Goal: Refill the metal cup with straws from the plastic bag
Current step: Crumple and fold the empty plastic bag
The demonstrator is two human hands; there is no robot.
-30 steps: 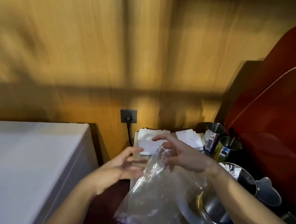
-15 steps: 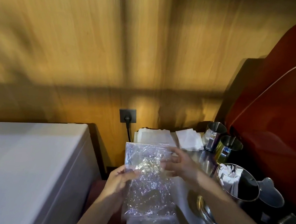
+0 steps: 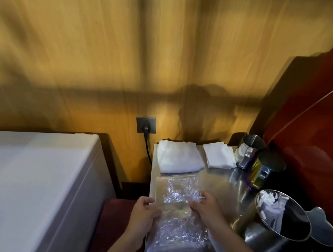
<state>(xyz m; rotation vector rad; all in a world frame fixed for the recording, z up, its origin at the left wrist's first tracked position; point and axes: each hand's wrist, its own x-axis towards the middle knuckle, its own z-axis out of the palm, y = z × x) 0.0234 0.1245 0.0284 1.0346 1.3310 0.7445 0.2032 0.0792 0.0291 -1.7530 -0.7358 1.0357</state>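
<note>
A crinkled clear plastic bag (image 3: 177, 194) lies flat on the steel counter (image 3: 215, 183). My left hand (image 3: 143, 213) grips its left edge at the counter's rim. My right hand (image 3: 204, 207) presses on the bag's right side with fingers bent over the film. No straws show inside the bag. A large metal cup (image 3: 271, 231) leans at the right and holds white paper-wrapped pieces (image 3: 266, 202). Two smaller metal cups (image 3: 249, 151) (image 3: 265, 170) stand at the back right.
A folded white cloth (image 3: 179, 157) and a stack of white napkins (image 3: 218, 155) lie at the back of the counter. A wall socket with a black cord (image 3: 146, 125) is behind. A white chest (image 3: 30, 183) sits left; a dark red machine (image 3: 314, 119) rises right.
The bag went from hanging crumpled between my hands to held up flat, and now lies spread on the counter. Both hands have come down and nearer with it.
</note>
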